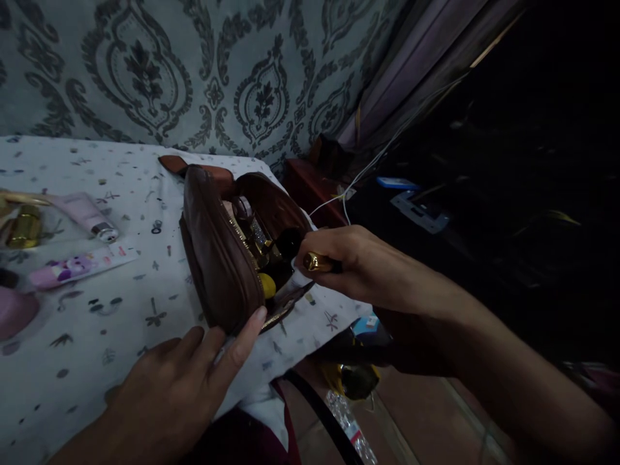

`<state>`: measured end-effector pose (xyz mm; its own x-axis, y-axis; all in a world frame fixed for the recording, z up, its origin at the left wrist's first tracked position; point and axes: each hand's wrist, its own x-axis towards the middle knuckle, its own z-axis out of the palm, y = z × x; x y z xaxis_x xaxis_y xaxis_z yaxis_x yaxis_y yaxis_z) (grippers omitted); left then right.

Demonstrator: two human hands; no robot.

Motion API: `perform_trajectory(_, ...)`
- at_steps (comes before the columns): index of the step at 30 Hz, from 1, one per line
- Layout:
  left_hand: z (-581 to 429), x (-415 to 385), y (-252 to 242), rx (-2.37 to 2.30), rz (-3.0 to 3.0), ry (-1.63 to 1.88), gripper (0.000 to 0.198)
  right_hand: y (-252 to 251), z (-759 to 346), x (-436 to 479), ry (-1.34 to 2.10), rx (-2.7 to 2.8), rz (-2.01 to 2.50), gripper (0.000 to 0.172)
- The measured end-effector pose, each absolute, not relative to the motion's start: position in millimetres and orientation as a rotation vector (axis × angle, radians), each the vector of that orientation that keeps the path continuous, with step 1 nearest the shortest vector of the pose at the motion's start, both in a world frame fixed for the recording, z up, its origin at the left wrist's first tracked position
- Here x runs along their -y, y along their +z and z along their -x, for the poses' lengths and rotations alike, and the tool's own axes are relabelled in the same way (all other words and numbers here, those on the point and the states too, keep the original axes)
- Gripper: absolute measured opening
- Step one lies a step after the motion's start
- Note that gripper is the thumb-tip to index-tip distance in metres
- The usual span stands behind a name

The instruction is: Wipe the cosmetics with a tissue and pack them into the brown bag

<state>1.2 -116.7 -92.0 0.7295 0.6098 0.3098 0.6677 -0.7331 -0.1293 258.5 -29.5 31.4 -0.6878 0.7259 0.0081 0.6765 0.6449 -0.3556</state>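
A brown leather pouch (220, 258) lies unzipped on the cloth, filled with small items, among them a round yellow item (267, 285), a small round jar (241, 208) and gold-coloured pieces. My left hand (179, 374) is at its near corner, one digit stretched along the zip edge and the other fingers bent against the side. Over the right end of the opening, my right hand (358, 261) is closed around a slim gold-ended tube (316, 261). Only the gold end sticks out of the fist, so its exact kind cannot be told. A whitish item just below that hand is partly hidden.
On the left of the printed cloth (159, 258) lie a pink squeeze tube (87, 210), a purple-and-pink tube (80, 266), a gold-coloured bottle (24, 227) and a pink object (17, 313). A patterned wall stands behind. Beyond the right edge are white cables (372, 161) and floor clutter.
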Motion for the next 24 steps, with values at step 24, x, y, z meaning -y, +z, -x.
perform_trajectory(24,-3.3,116.3,-86.8,1.069,2.745,-0.094,0.102,18.9,-185.0,-29.1,0.983,3.405,0.774,0.017)
